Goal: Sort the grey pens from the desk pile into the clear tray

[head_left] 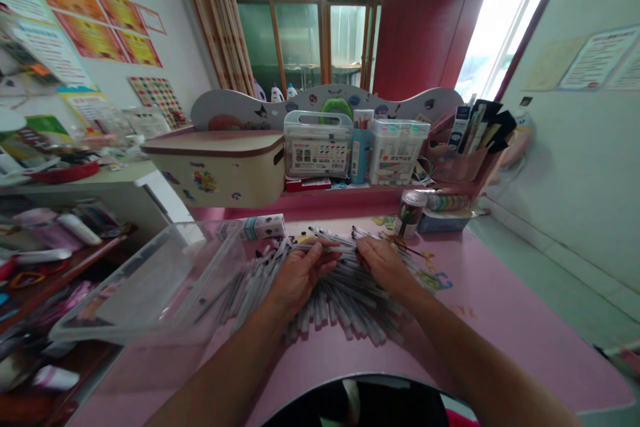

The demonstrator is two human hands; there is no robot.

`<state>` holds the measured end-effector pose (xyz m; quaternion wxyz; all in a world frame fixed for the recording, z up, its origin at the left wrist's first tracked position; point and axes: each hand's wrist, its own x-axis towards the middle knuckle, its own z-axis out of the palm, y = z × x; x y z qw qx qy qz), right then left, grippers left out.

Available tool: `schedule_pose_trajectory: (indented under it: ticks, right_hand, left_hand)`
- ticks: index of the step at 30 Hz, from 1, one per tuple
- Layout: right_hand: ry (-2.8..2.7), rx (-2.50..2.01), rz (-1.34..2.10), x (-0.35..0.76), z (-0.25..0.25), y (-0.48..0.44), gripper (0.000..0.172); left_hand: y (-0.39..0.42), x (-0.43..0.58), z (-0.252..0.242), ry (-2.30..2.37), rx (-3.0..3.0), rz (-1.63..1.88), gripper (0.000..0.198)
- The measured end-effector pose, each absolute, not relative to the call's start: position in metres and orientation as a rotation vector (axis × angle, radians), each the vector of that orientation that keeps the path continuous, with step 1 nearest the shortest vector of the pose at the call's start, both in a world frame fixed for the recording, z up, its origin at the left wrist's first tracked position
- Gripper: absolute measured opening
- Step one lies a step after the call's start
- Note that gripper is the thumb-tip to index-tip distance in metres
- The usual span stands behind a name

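Observation:
A spread heap of slim grey-white pens (345, 307), many with dark tips, lies fanned out on the pink table. Over its far part, my left hand (304, 270) pinches a few pens between thumb and fingers, and they point toward the right. Close by on the right, my right hand (383, 261) has its fingers bent and closed around the end of a pen; the fingertips are partly hidden. A small gap separates the two hands. Behind the heap lies a white printed box (263, 227).
An open clear plastic bin (150, 287) stands at the left. Behind are a lidded cream box (220, 170), a clear carry case (319, 150) and a marker box (399, 153) on a ledge. A round canister (411, 213) and a blue box (444, 221) are at the right.

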<state>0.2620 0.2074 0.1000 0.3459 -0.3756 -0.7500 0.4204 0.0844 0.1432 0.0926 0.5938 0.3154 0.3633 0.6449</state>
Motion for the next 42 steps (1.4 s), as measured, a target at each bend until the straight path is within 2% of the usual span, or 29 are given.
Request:
schedule_pose_trajectory:
  ticks: [4,7,9,11,13,17,19,25,28,36,42]
  right_hand:
    - [-1.823,-0.858,1.216,0.262,0.088,0.201,0.018]
    - [-1.765,-0.87,1.348,0.261,0.082,0.199,0.028]
    - [-1.814,-0.926,1.326,0.26,0.082,0.199,0.04]
    - [-1.89,-0.951,1.246,0.259,0.084,0.199,0.043]
    - [-1.915,-0.933,1.191,0.259,0.088,0.198,0.035]
    - [-1.795,-0.865,1.201,0.259,0.089,0.195,0.009]
    - [-1.643,-0.853,1.341,0.26,0.086,0.195,0.006]
    - [-1.003,-0.665,2.088,0.261,0.089,0.192,0.024]
    - [-0.939,-0.682,2.212,0.26,0.094,0.189,0.026]
    - [-1.212,-0.896,2.023,0.26,0.089,0.193,0.036]
    - [-1.196,-1.039,1.613,0.269,0.091,0.209,0.036]
  left_hand:
    - [0.142,0.081,0.087,0.859,0.728,1.494,0.023]
    - [0.142,0.079,0.084,0.863,0.722,1.502,0.023]
    - [0.142,0.078,0.083,0.864,0.718,1.507,0.023]
    - [0.142,0.077,0.081,0.867,0.721,1.509,0.023]
    - [0.143,0.077,0.08,0.866,0.722,1.511,0.023]
    - [0.143,0.077,0.082,0.854,0.701,1.522,0.023]
    - [0.143,0.077,0.084,0.856,0.677,1.542,0.024]
    - [0.139,0.078,0.088,0.876,0.701,1.574,0.025]
    - [0.136,0.08,0.087,0.903,0.775,1.558,0.024]
    - [0.14,0.077,0.092,0.831,0.661,1.711,0.02]
    - [0.151,0.054,0.101,0.678,0.179,1.956,0.03]
